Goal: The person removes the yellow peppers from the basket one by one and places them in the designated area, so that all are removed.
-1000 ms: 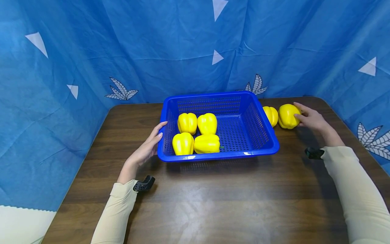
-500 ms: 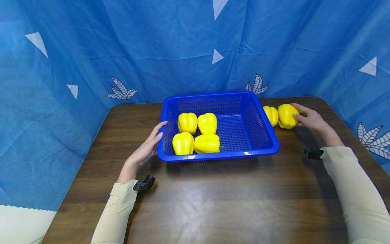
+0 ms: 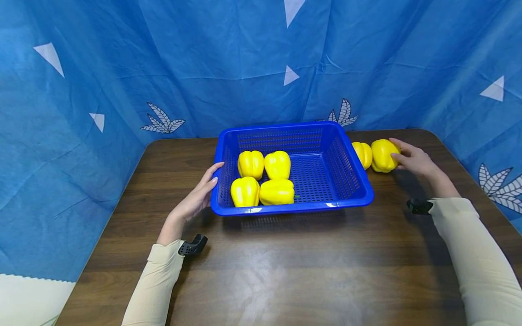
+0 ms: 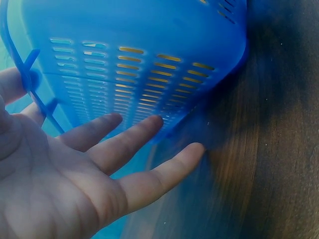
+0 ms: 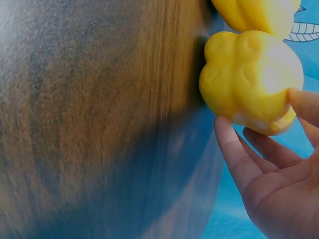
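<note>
A blue plastic basket (image 3: 302, 208) with slotted walls stands on the table, holding several yellow bell peppers (image 3: 277, 192). My left hand (image 3: 195, 195) is at its left end, thumb and index finger on the rim; in the left wrist view the other fingers of that hand (image 4: 75, 169) stretch out beside the slotted wall. Right of the basket sit two more bell peppers. My right hand (image 3: 416, 159) holds the outer bell pepper (image 3: 383, 156) by its right side, thumb and fingertips against it. The inner bell pepper (image 3: 362, 155) is partly hidden behind the basket's rim.
The brown wooden table (image 3: 285, 271) extends in front of the basket. A blue curtain (image 3: 244, 68) with white triangles and leaf prints hangs behind and at both sides. The inner bell pepper lies close between the basket and the held one.
My right hand and the outer bell pepper have shifted very slightly left, towards the inner one. The left hand and basket have stayed in place.
</note>
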`<action>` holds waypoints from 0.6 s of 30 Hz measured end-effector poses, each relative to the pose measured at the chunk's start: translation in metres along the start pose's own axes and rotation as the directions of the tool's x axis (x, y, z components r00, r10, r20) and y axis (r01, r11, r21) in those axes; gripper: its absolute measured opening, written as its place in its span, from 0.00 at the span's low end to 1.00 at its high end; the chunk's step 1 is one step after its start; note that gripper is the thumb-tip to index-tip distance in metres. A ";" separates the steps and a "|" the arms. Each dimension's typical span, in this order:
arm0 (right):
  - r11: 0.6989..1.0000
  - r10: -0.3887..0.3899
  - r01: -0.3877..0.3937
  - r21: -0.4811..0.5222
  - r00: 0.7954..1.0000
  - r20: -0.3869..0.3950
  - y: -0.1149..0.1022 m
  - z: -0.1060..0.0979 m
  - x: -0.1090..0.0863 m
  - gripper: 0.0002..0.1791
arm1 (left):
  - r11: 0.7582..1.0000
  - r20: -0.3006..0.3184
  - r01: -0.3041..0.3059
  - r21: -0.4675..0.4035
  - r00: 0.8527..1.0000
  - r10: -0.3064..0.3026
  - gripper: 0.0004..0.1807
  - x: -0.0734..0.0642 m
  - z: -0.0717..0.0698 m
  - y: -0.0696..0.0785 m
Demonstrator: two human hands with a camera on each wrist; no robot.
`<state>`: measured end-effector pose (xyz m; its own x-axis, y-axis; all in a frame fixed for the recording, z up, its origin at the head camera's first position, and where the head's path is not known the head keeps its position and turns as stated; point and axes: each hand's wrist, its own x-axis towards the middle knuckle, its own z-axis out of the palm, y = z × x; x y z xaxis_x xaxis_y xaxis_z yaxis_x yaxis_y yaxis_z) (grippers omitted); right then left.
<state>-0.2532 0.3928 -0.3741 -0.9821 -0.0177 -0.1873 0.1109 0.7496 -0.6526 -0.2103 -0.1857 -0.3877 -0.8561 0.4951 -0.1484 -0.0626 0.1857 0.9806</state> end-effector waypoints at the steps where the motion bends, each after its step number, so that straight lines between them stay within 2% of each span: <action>1: 1.000 -0.002 0.002 0.007 1.000 0.000 0.000 0.000 0.000 0.37 | 1.000 -0.001 0.002 0.001 1.000 -0.002 0.28 0.000 0.000 0.000; 18: 1.000 -0.013 0.013 0.005 1.000 0.003 -0.005 0.001 -0.002 0.38 | 1.000 -0.010 0.000 0.005 1.000 0.000 0.29 0.000 0.000 0.001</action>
<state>-0.2513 0.3886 -0.3709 -0.9831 -0.0293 -0.1807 0.0988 0.7462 -0.6584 -0.2104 -0.1856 -0.3870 -0.8612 0.4864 -0.1475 -0.0601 0.1906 0.9798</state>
